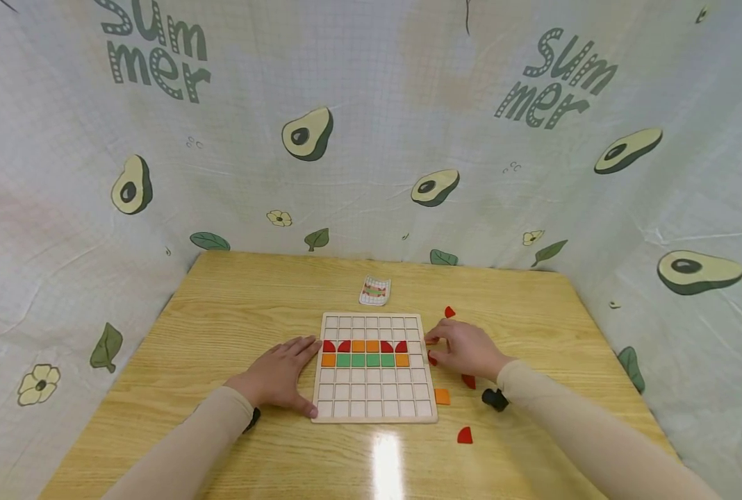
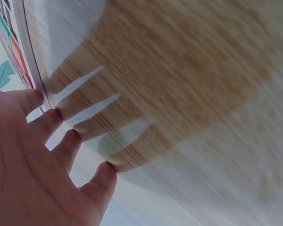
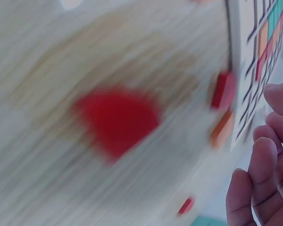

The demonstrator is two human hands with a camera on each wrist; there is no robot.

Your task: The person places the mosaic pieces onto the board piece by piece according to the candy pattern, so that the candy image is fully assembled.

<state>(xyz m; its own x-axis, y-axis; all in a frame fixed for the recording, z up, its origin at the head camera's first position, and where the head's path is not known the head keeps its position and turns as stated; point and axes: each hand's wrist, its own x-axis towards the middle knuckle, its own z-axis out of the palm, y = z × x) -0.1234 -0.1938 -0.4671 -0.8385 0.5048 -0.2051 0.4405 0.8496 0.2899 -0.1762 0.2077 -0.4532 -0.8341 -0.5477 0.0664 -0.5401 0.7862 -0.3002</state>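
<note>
A wooden grid board (image 1: 341, 394) lies on the table, with a row of red quarter-circle tiles and orange square tiles (image 1: 358, 346) above a row of green tiles (image 1: 366, 360) ending in orange. My left hand (image 1: 277, 373) lies spread at the board's left edge, its fingertips down on the wood in the left wrist view. Beside the right edge hovers my right hand (image 1: 467, 349), fingers loosely bent, nothing visible between thumb and fingertips. Near those fingertips are a loose red tile (image 3: 222, 89) and an orange tile (image 3: 221, 129), both close against the board's side.
A small pattern card (image 1: 374, 291) sits behind the board. More loose tiles lie to its right: an orange square (image 1: 442, 396), a red quarter-circle (image 1: 465, 435) at the front, another red tile (image 1: 449, 312) at the back. A patterned cloth (image 1: 371, 201) hangs around the table (image 1: 271, 285).
</note>
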